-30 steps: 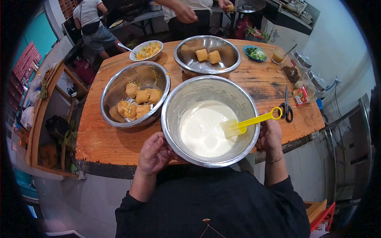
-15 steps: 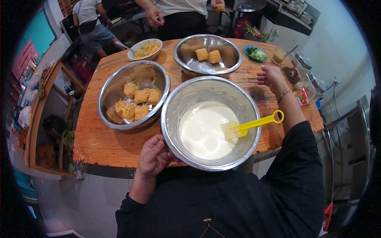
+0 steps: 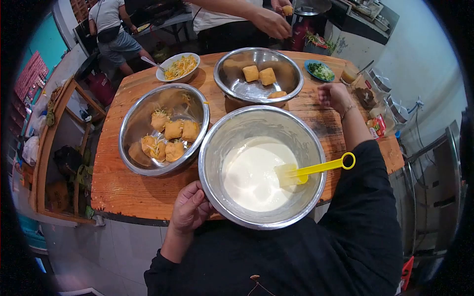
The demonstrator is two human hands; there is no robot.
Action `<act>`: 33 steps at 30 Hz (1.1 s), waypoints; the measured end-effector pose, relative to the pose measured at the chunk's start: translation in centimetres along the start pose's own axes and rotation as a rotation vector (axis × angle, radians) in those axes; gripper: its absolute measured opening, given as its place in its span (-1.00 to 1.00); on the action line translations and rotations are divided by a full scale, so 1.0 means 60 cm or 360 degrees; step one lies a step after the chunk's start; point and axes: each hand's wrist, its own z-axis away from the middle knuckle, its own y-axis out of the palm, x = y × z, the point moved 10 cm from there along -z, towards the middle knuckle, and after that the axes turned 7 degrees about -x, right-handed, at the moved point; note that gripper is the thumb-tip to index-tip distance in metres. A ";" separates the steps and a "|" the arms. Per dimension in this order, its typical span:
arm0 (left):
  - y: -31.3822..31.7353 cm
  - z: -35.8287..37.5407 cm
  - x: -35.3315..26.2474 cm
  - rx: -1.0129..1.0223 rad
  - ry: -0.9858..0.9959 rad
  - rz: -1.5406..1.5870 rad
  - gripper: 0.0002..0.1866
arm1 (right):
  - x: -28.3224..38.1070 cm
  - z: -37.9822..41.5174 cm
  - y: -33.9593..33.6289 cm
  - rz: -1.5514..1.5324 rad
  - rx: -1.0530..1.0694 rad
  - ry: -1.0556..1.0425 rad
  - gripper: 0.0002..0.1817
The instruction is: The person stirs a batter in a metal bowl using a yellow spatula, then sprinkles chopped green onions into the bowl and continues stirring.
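Observation:
A large steel bowl (image 3: 311, 133) of white batter (image 3: 254, 172) stands at the table's front edge, with a yellow spatula (image 3: 316, 169) leaning in it. My left hand (image 3: 191, 207) grips this bowl's left rim, thumb outside. To the right, my right hand (image 3: 335, 96) hovers over or rests on the table, fingers apart and holding nothing that shows. A steel bowl (image 3: 129, 126) on the left holds several stuffed tofu pieces (image 3: 173, 129) with shreds on them. Plain tofu pieces (image 3: 251, 73) lie in another steel bowl (image 3: 291, 89) behind the batter.
A white bowl (image 3: 191, 75) of shredded vegetables with a spoon, a blue plate (image 3: 321, 70) of chopped greens, a glass (image 3: 349, 75) and packets (image 3: 377, 127) line the wooden table (image 3: 111, 190). Across it stands a co-worker (image 3: 222, 17) holding a tofu piece; another person (image 3: 109, 29) is farther back.
The co-worker's arm has swung to the right, bringing both hands close together. The table and bowls sit slightly lower in view. My left hand still grips the batter bowl.

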 end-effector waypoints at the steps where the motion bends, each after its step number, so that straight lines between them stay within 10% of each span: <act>1: 0.000 0.000 0.001 -0.0002 -0.0017 -0.0009 -0.73 | 0.003 0.023 0.009 0.0258 0.0097 -0.0083 -0.73; 5: 0.001 0.005 0.002 -0.0012 -0.0069 -0.0010 -0.71 | 0.027 0.160 0.016 0.1120 0.0212 -0.0460 -0.61; 9: 0.001 0.005 0.005 0.0036 -0.0050 -0.0025 -0.71 | -0.042 0.311 -0.047 0.0991 0.0283 -0.0738 -0.75; 14: 0.011 0.003 0.004 0.0041 0.0000 -0.0097 -0.72 | -0.095 0.483 0.027 0.0038 0.0561 -0.0073 -0.67; 33: -0.002 0.004 -0.002 0.0057 0.0141 -0.0042 -0.63 | -0.142 0.465 0.053 -0.0341 0.0467 -0.0318 -0.59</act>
